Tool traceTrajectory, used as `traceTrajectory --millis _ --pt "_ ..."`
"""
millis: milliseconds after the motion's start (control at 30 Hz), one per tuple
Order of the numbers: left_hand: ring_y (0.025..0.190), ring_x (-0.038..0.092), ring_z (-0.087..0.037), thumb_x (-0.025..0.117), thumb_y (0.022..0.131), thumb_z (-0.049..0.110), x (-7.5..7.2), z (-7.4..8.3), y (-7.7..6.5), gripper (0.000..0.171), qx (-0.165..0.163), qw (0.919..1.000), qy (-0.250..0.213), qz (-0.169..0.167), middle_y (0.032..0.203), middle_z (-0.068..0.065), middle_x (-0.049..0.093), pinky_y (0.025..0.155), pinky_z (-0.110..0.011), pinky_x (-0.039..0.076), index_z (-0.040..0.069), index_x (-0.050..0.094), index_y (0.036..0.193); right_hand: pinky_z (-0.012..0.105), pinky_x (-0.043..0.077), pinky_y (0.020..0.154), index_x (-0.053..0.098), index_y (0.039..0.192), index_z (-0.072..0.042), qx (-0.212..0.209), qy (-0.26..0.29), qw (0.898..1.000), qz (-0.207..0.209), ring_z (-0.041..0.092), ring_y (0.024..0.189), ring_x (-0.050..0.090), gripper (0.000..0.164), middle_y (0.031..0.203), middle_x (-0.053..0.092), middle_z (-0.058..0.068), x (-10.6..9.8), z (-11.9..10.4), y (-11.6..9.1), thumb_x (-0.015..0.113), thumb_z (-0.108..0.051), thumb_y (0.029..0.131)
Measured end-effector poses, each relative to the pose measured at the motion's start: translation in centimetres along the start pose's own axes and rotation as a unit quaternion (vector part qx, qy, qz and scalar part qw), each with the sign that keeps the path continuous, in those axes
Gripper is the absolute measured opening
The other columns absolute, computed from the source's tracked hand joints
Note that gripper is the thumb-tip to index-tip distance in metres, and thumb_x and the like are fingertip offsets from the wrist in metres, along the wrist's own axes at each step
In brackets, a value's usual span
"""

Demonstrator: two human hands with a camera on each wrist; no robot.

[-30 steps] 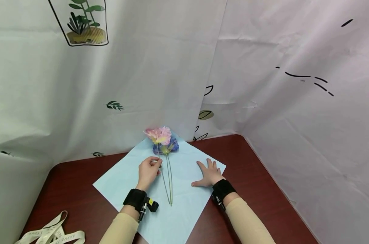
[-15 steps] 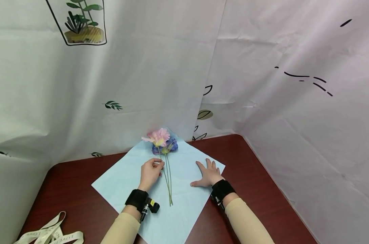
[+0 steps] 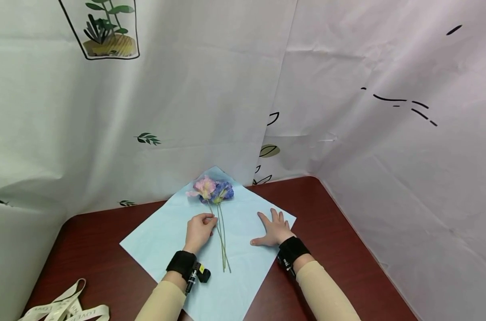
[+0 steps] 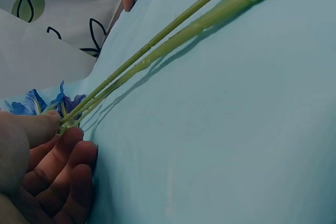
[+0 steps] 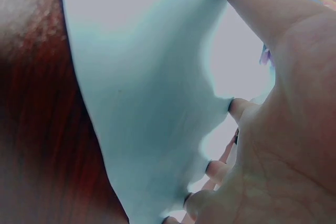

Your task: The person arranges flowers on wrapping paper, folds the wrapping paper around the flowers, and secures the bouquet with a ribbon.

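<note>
A pink flower [image 3: 205,186] with a thin green stem lies at an angle over the blue-purple flower [image 3: 224,191] near the back corner of a light blue sheet [image 3: 243,281]. My left hand [image 3: 199,232] pinches the pink flower's stem between thumb and forefinger, below the bloom. In the left wrist view the green stems [image 4: 142,65] run from the fingertips toward the upper right, crossing close together. Spread flat on the sheet's right part, my right hand [image 3: 273,232] presses with its fingers apart. The right wrist view shows its fingertips touching the sheet.
A cream ribbon [image 3: 68,307] with printed letters lies loosely heaped at the front left of the dark red table [image 3: 327,232]. White printed cloth [image 3: 210,89] hangs behind the table and along its right side.
The pink bloom has come down and slightly left, uncovering more of the blue flower. Its stem end has swung right across the other stems. My right hand stays in place.
</note>
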State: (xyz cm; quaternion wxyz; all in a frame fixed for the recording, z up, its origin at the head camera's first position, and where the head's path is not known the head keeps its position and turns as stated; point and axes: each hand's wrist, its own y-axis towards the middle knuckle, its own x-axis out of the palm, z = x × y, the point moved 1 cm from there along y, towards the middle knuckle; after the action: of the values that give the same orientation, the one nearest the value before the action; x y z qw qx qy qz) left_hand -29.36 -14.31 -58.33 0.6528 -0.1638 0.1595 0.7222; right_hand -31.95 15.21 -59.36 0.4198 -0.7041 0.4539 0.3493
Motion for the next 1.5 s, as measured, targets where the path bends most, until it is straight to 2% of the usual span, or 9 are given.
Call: traceTrajectory --millis 333,533,667,800,967,1067,1200,1367,1500 --pt "0.057 0.065 -0.017 0.073 0.109 0.017 -0.2 0.5 0.0 0.032 -0.002 0.9999 -0.004 0.011 0.083 -0.005 0.077 0.069 -0.037 0.055 -0.005 0.077 0.132 0.080 0.014 0.127 0.036 0.175 -0.017 0.004 0.002 1.000 -0.006 0.063 0.164 0.005 0.116 0.180 0.011 0.033 -1.0 -0.7 -0.9 0.088 -0.069 0.085" --pt "0.057 0.065 -0.016 0.072 0.110 0.017 -0.1 0.2 0.0 0.038 0.000 0.9999 0.010 0.012 0.080 -0.005 0.074 0.080 -0.044 0.058 -0.008 0.072 0.139 0.081 0.014 0.126 0.036 0.175 -0.014 -0.002 0.008 1.000 0.001 0.063 0.164 0.004 0.118 0.180 0.010 0.034 -0.1 0.4 -0.1 0.089 -0.067 0.084" --pt "0.056 0.065 -0.015 0.073 0.108 0.014 0.1 0.2 0.1 0.038 -0.002 0.9998 0.012 0.017 0.078 -0.005 0.073 0.078 -0.041 0.058 -0.008 0.072 0.140 0.081 0.013 0.127 0.035 0.176 -0.016 0.000 0.005 1.000 -0.002 0.063 0.164 0.003 0.116 0.180 0.009 0.033 0.1 0.5 0.1 0.090 -0.064 0.085" --pt "0.060 0.067 -0.017 0.071 0.108 0.012 0.0 0.4 0.2 0.037 -0.017 0.9995 -0.011 0.025 0.084 -0.010 0.076 0.078 -0.044 0.059 -0.006 0.071 0.141 0.079 0.012 0.128 0.033 0.177 -0.019 0.005 0.000 1.000 -0.012 0.061 0.165 0.001 0.114 0.181 0.007 0.031 -0.1 0.3 -0.1 0.088 -0.065 0.088" --pt "0.064 0.071 -0.018 0.071 0.110 0.019 0.1 0.5 0.5 0.045 -0.050 0.9977 -0.029 0.036 0.095 -0.015 0.081 0.096 -0.055 0.058 -0.006 0.067 0.147 0.079 0.012 0.128 0.033 0.177 -0.019 0.002 0.005 1.000 -0.011 0.062 0.165 0.002 0.114 0.181 0.008 0.031 -0.5 -0.2 -0.6 0.087 -0.067 0.088" --pt "0.063 0.072 -0.017 0.073 0.109 0.021 0.2 0.3 0.8 0.049 -0.068 0.9962 -0.031 0.044 0.097 -0.016 0.081 0.100 -0.057 0.057 -0.006 0.065 0.149 0.080 0.013 0.127 0.034 0.176 -0.018 -0.003 0.009 1.000 -0.009 0.063 0.164 0.002 0.114 0.181 0.008 0.032 -0.3 -0.2 -0.5 0.088 -0.066 0.087" --pt "0.062 0.071 -0.017 0.073 0.108 0.019 0.4 0.1 1.0 0.047 -0.088 0.9928 -0.054 0.061 0.096 -0.016 0.081 0.094 -0.053 0.059 -0.005 0.066 0.148 0.079 0.011 0.128 0.034 0.176 -0.017 -0.002 0.011 1.000 -0.009 0.062 0.165 0.001 0.115 0.181 0.007 0.032 0.2 0.2 0.0 0.089 -0.064 0.087" --pt "0.064 0.071 -0.018 0.073 0.108 0.013 0.3 0.5 1.0 0.042 -0.117 0.9846 -0.101 0.081 0.096 -0.015 0.081 0.081 -0.040 0.059 -0.002 0.068 0.147 0.078 0.009 0.129 0.032 0.177 -0.021 0.005 0.006 1.000 -0.013 0.060 0.166 -0.001 0.115 0.182 0.005 0.030 0.3 0.3 0.2 0.089 -0.064 0.087" --pt "0.067 0.070 -0.018 0.067 0.108 0.010 -0.2 1.0 0.6 0.041 -0.109 0.9820 -0.117 0.100 0.093 -0.012 0.076 0.072 -0.032 0.055 -0.001 0.068 0.148 0.078 0.009 0.129 0.031 0.178 -0.023 0.011 0.002 1.000 -0.018 0.060 0.166 -0.001 0.114 0.183 0.004 0.029 0.1 0.3 0.2 0.087 -0.065 0.088"
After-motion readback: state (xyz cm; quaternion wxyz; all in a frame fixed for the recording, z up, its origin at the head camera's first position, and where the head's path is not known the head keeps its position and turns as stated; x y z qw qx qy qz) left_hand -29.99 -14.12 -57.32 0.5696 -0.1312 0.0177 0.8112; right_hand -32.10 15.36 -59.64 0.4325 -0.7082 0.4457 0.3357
